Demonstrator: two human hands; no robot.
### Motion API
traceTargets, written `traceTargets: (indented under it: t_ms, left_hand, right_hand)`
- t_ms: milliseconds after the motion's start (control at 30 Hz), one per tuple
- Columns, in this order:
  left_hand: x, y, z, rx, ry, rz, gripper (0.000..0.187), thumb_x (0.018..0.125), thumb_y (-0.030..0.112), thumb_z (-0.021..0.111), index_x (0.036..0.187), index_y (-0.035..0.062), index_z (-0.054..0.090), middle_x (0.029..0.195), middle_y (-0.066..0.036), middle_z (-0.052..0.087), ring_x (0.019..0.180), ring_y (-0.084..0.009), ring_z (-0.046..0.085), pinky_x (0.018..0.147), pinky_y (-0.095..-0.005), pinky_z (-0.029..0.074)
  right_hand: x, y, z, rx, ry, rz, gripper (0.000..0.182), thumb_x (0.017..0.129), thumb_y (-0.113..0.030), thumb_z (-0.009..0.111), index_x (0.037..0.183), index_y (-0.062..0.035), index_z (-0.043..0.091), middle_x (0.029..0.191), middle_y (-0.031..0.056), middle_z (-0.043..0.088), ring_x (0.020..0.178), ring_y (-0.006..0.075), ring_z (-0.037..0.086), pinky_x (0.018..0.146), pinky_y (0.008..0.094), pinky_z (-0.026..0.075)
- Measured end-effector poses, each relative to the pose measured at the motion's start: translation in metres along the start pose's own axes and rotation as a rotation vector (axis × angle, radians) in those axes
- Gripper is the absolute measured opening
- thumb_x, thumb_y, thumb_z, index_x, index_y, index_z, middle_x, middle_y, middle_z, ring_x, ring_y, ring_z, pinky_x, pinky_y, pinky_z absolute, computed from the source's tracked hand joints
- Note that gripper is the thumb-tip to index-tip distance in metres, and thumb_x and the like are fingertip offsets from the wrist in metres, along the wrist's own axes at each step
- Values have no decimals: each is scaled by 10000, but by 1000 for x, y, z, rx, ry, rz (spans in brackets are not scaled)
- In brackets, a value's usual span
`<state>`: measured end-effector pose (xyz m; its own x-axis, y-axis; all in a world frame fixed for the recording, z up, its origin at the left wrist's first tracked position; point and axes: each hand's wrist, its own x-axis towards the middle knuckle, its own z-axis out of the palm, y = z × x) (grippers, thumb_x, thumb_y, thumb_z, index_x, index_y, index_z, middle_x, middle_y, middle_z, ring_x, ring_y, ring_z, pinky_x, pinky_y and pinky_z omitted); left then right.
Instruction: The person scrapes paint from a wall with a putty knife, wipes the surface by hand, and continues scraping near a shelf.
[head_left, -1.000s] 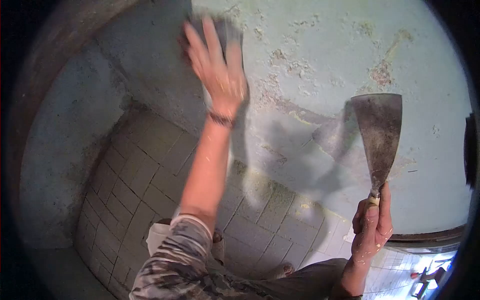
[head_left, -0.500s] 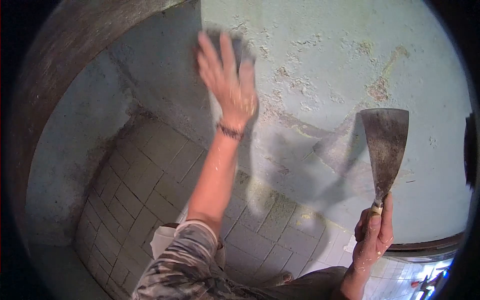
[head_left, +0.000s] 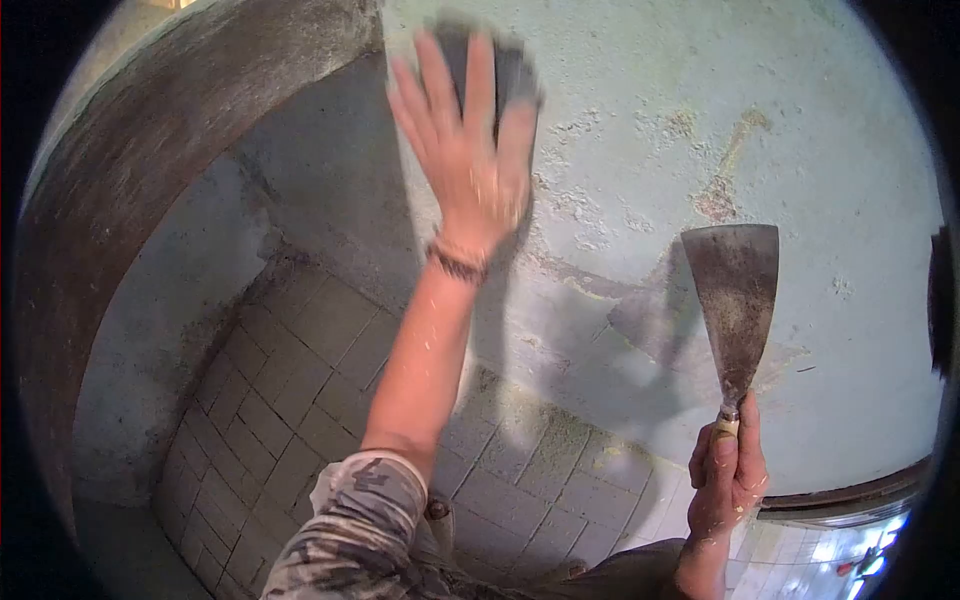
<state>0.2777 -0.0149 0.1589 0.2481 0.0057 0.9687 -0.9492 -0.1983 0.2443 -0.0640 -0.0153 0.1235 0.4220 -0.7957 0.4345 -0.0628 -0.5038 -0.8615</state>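
My left hand (head_left: 470,165), blurred by motion, lies with spread fingers over a dark grey sheet that looks like sandpaper (head_left: 515,75), flat against the wall (head_left: 620,60) near its left corner. A dark bracelet circles that wrist, and pale flecks dot the skin. At the lower right, my right hand (head_left: 727,470) is wrapped around the light handle of a paint scraper (head_left: 735,300). Its wide, stained metal blade points up in front of the wall. Rough, flaking patches (head_left: 575,205) mark the pale green paint between the two hands.
A curved, worn ledge (head_left: 200,100) arches along the upper left, above a recessed wall. Below lies a tiled floor (head_left: 290,370), dusted with pale debris close to the wall base. A dark edge (head_left: 840,500) runs along the lower right.
My left hand and the dark sheet have moved up the wall and slightly right. The scraper in my right hand appears further left as the whole view has shifted.
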Motion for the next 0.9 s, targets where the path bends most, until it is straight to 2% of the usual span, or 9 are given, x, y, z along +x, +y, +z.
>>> traceTargets:
  t_ms: [67, 133, 267, 367, 500, 600, 733, 833, 900]
  left_hand:
    - [12, 2, -1, -19, 32, 43, 594, 867, 357, 481, 1380, 97, 332, 1469, -207, 130, 1335, -439, 92, 1064, -551, 54]
    - [-29, 2, -1, -36, -1, -118, 586, 880, 346, 452, 1394, 104, 304, 1465, -224, 119, 1337, -443, 77, 1065, -549, 49]
    - [-205, -11, 5, -8, -102, -334, 566, 873, 188, 410, 1390, 18, 255, 1428, -306, 125, 1338, -443, 62, 1070, -537, 59]
    - [-130, 1, 4, 119, -64, -335, 563, 874, 194, 420, 1384, 12, 266, 1435, -288, 130, 1335, -441, 81, 1072, -525, 67]
    - [24, 7, -14, 41, 28, 3, 600, 865, 277, 470, 1396, 76, 274, 1458, -237, 130, 1338, -426, 102, 1069, -540, 56]
    - [-21, -1, -14, 26, -43, -90, 608, 862, 263, 484, 1396, 65, 269, 1457, -243, 124, 1340, -421, 100, 1071, -532, 60]
    - [-193, -6, -4, -6, -68, -377, 600, 909, 329, 385, 1414, 57, 209, 1458, -261, 79, 1347, -429, 50, 1065, -545, 32]
    - [-161, -9, 1, 62, -91, -274, 571, 900, 258, 378, 1379, -25, 245, 1442, -286, 99, 1342, -429, 68, 1069, -537, 55]
    - [-78, 2, 0, 9, -36, -143, 581, 901, 327, 395, 1406, 77, 252, 1456, -254, 103, 1341, -435, 62, 1063, -547, 36]
  right_hand:
    - [0, -6, 0, -14, 17, -6, 466, 902, -227, 484, 1282, 37, 432, 561, -6, 448, 455, 45, 358, 405, 193, 271]
    - [5, -16, 2, 53, 38, 23, 452, 900, -208, 491, 1278, 34, 439, 570, -3, 456, 461, 46, 372, 402, 196, 279]
    - [0, -10, 4, 90, 28, -10, 430, 896, -168, 495, 1274, 31, 447, 602, 6, 487, 478, 48, 394, 414, 194, 309]
    - [-1, -9, 2, 96, -16, -16, 413, 898, -133, 484, 1273, 36, 446, 632, 12, 510, 501, 53, 411, 438, 192, 340]
    - [-1, -11, 1, 94, -62, -8, 405, 900, -112, 482, 1275, 34, 444, 644, 11, 518, 517, 51, 414, 451, 187, 348]
    - [5, -12, 2, 97, -57, -19, 415, 907, -133, 484, 1284, 33, 433, 651, 3, 510, 520, 41, 406, 445, 185, 338]
    - [2, -11, -1, 119, -51, -36, 422, 910, -142, 486, 1285, 41, 427, 651, 4, 508, 519, 42, 399, 438, 185, 326]
    - [2, -14, 2, 150, -17, -29, 430, 911, -146, 482, 1287, 53, 416, 642, 0, 496, 516, 43, 392, 434, 183, 315]
    - [5, -20, 2, 155, -6, -42, 438, 911, -144, 479, 1291, 61, 404, 627, -3, 478, 509, 44, 382, 430, 184, 305]
